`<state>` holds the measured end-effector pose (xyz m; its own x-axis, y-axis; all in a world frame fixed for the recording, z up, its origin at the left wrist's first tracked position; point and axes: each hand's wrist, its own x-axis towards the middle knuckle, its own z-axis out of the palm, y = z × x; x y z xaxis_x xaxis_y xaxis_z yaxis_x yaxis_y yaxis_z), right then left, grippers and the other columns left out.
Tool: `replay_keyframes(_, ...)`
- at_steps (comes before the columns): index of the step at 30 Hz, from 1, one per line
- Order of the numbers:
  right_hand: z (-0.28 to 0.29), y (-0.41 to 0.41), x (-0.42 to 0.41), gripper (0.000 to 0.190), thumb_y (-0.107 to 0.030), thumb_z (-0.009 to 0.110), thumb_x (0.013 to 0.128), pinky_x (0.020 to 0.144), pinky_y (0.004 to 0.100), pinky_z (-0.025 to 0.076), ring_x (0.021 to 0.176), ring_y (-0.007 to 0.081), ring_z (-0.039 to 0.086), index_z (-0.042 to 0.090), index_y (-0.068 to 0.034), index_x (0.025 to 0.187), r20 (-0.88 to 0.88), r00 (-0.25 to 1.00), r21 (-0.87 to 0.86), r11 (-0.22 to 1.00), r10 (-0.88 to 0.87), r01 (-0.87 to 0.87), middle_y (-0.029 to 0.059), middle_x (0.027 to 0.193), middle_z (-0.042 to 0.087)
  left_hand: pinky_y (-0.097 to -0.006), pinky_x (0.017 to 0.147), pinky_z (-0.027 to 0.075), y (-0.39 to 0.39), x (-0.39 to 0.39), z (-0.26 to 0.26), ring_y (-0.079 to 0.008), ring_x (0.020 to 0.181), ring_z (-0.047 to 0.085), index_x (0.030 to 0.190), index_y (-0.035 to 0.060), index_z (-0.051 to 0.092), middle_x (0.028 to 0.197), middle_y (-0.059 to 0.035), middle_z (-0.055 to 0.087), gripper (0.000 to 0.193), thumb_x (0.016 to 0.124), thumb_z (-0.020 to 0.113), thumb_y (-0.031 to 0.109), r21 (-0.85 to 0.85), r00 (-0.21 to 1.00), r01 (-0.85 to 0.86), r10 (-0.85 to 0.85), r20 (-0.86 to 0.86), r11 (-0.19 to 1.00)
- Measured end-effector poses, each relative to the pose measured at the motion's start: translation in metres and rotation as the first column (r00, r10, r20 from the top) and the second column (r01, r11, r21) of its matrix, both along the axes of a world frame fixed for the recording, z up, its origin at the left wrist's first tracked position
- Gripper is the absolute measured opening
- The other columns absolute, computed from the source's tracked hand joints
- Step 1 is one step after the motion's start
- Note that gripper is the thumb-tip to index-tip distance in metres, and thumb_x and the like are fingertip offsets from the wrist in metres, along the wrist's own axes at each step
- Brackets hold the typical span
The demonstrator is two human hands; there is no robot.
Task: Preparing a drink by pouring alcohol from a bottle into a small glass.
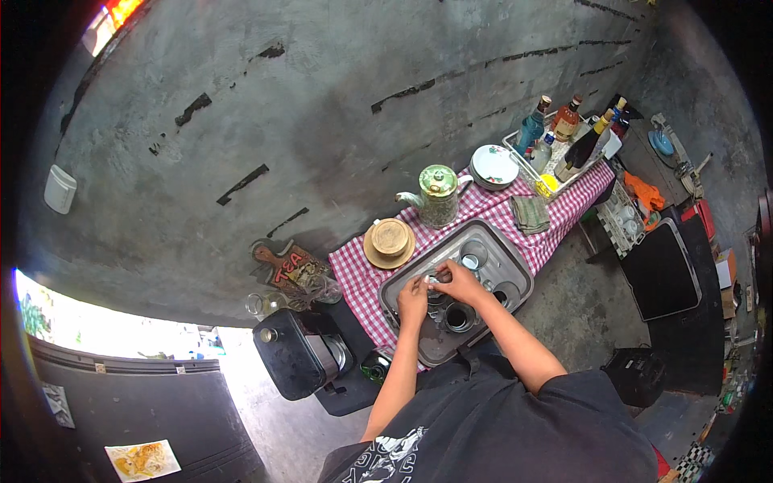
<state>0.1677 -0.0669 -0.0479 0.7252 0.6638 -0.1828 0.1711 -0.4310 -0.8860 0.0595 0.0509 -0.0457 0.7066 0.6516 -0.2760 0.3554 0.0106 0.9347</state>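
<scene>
Both hands meet above a grey tray [525, 256] that lies on a red-and-white checked cloth [353, 290]. Between the fingertips of my left hand [413, 299] and my right hand [457, 281] is a small, shiny, whitish item, too small to name; both hands seem to pinch it. Beneath them a glass vessel is partly hidden. A clear glass [473, 255] stands beyond my right hand. A glass with dark contents [459, 317] stands nearer to me, and another dark glass [505, 294] is partly covered by my right forearm.
Behind the tray stand a green enamel teapot [438, 196], a wooden lidded pot on a saucer [389, 238], stacked plates [494, 164] and a folded green cloth [530, 214]. A wire basket [513, 151] holds several bottles. At left are a black appliance [290, 356] and a glass jar [259, 304].
</scene>
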Motion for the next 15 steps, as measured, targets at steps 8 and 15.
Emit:
replay_keyframes(8, 0.012, 0.001, -0.007, 0.055, -0.032, 0.089, 0.071, 0.074, 0.0334, 0.054, 0.080, 0.0199, 0.067, 0.054, 0.000, 0.099, 0.032, 0.997, 0.023, 0.998, -0.067, 0.066, 0.0125, 0.088, 0.067, -0.0276, 0.075, 0.051, -0.003, 0.000, -0.014, -0.0152, 0.084, 0.067, 0.105, -0.0038, 0.057, 0.091, -0.0138, 0.072, 0.031, 0.093, 0.069, 0.022, 0.034, 0.993, -0.091, 0.089, 0.076, 0.995)
replay_keyframes(15, 0.012, -0.002, -0.004, 0.050, -0.029, 0.088, 0.073, 0.071, 0.0333, 0.052, 0.078, 0.0182, 0.064, 0.052, -0.001, 0.095, 0.032, 0.998, -0.021, 0.998, -0.060, 0.061, 0.0111, 0.084, 0.065, -0.0272, 0.057, 0.042, -0.001, 0.002, -0.009, -0.0095, 0.061, 0.052, 0.087, 0.0005, 0.055, 0.066, -0.0046, 0.061, 0.029, 0.090, 0.072, 0.023, 0.106, 0.995, -0.066, 0.058, 0.075, 0.992)
